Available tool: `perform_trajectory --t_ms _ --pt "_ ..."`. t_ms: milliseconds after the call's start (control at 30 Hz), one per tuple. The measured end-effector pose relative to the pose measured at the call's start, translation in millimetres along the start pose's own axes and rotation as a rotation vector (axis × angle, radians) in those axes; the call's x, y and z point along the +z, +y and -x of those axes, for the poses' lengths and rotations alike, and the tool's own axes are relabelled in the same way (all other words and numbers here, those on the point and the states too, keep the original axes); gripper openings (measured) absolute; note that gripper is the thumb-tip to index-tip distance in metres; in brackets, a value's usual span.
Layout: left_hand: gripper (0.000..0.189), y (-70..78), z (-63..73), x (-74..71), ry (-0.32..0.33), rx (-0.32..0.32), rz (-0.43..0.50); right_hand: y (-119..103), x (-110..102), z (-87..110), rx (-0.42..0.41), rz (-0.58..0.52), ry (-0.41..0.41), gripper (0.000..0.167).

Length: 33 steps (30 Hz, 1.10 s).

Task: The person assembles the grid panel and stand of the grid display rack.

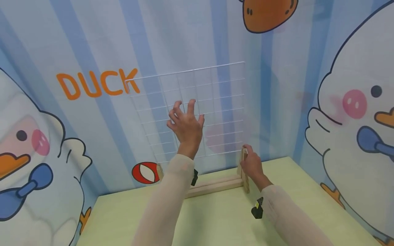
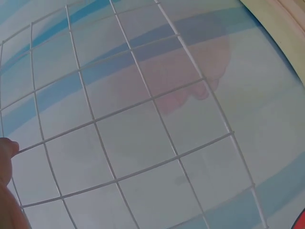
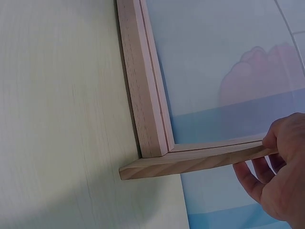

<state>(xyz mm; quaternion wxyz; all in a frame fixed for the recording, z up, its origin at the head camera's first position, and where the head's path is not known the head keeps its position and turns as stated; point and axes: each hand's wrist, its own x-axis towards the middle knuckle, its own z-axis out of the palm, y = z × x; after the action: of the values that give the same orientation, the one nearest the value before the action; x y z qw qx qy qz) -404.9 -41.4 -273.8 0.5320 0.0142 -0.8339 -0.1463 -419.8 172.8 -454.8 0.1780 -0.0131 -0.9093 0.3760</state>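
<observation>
A white wire grid panel (image 1: 194,70) stands tilted in front of the patterned backdrop. My left hand (image 1: 187,128) grips its middle from the front, fingers spread and bent at the wires. In the left wrist view, part of that hand (image 2: 6,186) shows at the left edge, a digit touching a wire. Below is a wooden stand (image 1: 215,187) with a grooved crossbar and a short upright at each end. My right hand (image 3: 286,176) pinches the right upright (image 3: 205,160) near its top. The grid's lower right corner is close to that top. My left sleeve partly hides the left upright.
The stand sits on a pale wood-grain table (image 1: 221,218) near its back edge. Behind and on both sides hangs a blue-striped cloth (image 1: 277,112) printed with ducks and lettering. Dark wrist devices (image 1: 258,209) are worn under both wrists.
</observation>
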Motion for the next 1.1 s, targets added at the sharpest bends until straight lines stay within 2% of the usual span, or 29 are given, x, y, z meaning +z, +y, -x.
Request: perform_trajectory --t_ms 167,367,533,833,1100 --pt "0.053 5.4 2.4 8.0 0.031 -0.016 -0.034 -4 -1 1.5 0.016 -0.025 -0.013 0.065" --pt "0.056 8.3 2.1 14.2 0.011 -0.054 -0.058 -6 -1 1.8 0.041 -0.013 -0.028 0.068" --pt "0.056 7.5 2.9 19.6 0.016 -0.058 -0.072 -4 -1 1.7 0.057 -0.008 -0.032 0.070" --pt "0.058 6.4 11.6 23.3 -0.058 -0.057 -0.053 -1 -1 1.4 0.047 -0.004 -0.027 0.068" --pt "0.058 3.1 20.4 27.8 -0.053 -0.051 -0.079 -3 -2 1.2 0.045 -0.013 -0.019 0.069"
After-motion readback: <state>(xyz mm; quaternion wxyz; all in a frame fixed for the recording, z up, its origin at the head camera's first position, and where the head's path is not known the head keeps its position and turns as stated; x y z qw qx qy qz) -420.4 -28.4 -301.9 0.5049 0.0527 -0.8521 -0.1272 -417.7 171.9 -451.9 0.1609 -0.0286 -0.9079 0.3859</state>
